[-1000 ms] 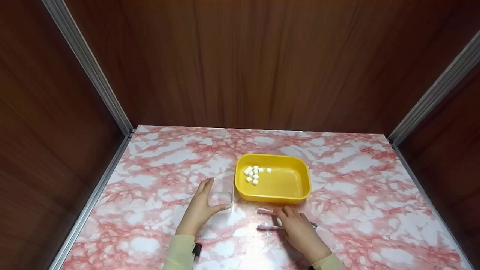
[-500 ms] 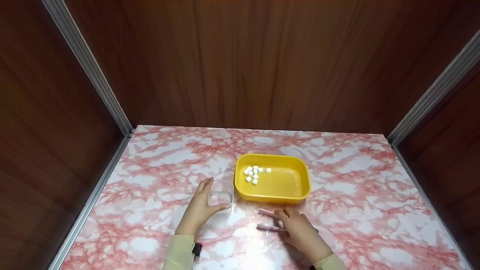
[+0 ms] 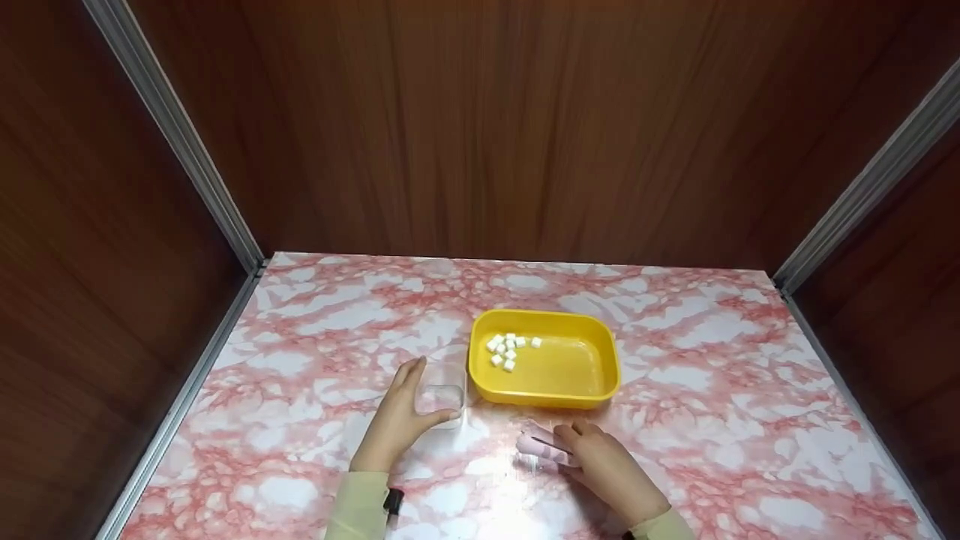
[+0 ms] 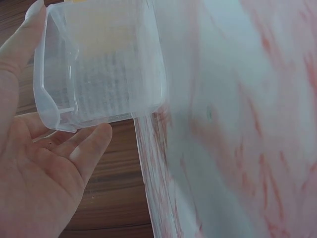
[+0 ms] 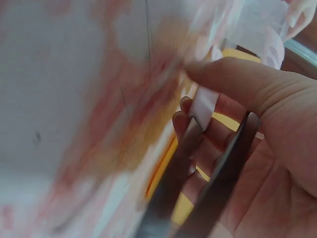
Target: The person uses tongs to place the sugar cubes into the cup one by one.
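My left hand [image 3: 396,424] holds a clear plastic container [image 3: 442,399] on the table, thumb at its near side and fingers round the far side. In the left wrist view the container [image 4: 106,64] is see-through, with a lipped rim. My right hand [image 3: 611,469] grips a pair of tongs [image 3: 541,444] with pale pink ends, squeezed together low over the table. Their dark metal arms [image 5: 218,181] run across the palm in the right wrist view. Between and beyond the hands is a yellow tub [image 3: 546,401] with several small white cubes [image 3: 511,354] at its left end.
A pink-and-white marbled table [image 3: 712,337] carries everything. Dark wood panels [image 3: 480,127] wall it at the back and sides, with metal rails [image 3: 180,135] at the corners. Container and tub stand close side by side.
The tongs' ends, spread apart earlier, have come together in my right hand, which has shifted slightly toward the near right. My left hand and the container stay put.
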### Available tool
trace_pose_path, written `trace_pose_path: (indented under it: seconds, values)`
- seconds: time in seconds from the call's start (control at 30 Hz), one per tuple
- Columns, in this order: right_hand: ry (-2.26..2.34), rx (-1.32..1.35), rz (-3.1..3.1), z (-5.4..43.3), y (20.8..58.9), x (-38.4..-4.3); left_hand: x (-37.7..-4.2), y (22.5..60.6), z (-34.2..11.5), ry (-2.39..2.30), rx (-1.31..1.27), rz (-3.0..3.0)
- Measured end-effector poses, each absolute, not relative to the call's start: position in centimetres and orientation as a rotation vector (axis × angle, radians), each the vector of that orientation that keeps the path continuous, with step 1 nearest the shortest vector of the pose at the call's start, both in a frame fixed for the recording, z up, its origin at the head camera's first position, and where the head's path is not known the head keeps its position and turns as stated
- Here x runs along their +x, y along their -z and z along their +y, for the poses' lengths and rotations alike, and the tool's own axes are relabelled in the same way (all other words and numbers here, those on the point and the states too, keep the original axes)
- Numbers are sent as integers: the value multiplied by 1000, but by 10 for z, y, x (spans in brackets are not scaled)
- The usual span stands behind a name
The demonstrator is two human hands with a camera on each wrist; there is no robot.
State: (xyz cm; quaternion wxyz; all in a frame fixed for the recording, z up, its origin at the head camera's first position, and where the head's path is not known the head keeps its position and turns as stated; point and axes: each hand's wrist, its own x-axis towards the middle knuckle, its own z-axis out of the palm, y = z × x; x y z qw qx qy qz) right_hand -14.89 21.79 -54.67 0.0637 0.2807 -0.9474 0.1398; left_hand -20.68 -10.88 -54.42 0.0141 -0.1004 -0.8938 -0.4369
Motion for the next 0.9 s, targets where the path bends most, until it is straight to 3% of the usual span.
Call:
trace_pose_path:
  seconds: [0.4, 0.9]
  values:
    - [-587, 848, -2904, 220, 547, -147, -208, 545, -109, 1368, -320, -2779]
    - [-350, 830, -2830, 219, 548, -147, -208, 545, -109, 1374, -322, -2774]
